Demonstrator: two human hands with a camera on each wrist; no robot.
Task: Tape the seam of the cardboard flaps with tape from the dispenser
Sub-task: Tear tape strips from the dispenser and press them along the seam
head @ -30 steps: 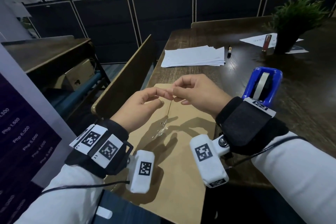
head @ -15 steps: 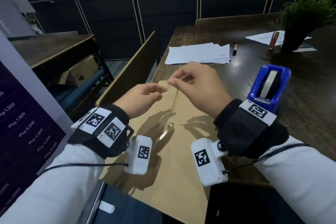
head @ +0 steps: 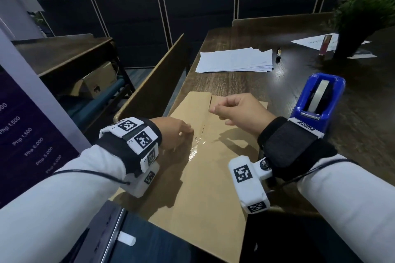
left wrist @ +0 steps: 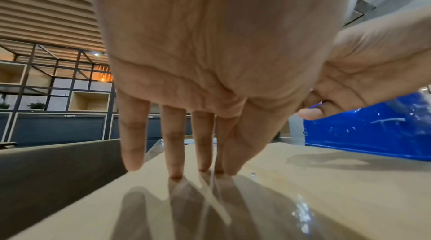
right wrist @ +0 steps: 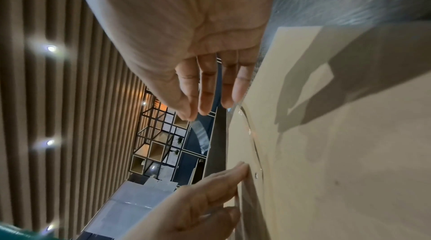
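Two brown cardboard flaps (head: 203, 198) lie flat on the dark wooden table, their seam (head: 209, 111) running away from me. A clear strip of tape (head: 195, 149) lies glossy along the near part of the seam. My left hand (head: 177, 134) rests on the left flap beside the seam, its straight fingertips (left wrist: 175, 174) pressing the cardboard (left wrist: 303, 179). My right hand (head: 215, 110) hovers over the far part of the seam and pinches the tape's free end (right wrist: 201, 135) between thumb and forefinger. The blue tape dispenser (head: 318, 100) stands just right of my right wrist.
A stack of white papers (head: 235, 60) and a marker (head: 278, 54) lie beyond the cardboard. A potted plant (head: 359, 25) stands at the far right. A wooden bench back (head: 154, 83) runs along the table's left edge. A dark flat device (head: 139, 241) lies at the near edge.
Both hands held the tape up in the air. The left hand has let go and dropped flat onto the cardboard; the right hand has carried the tape end forward along the seam.
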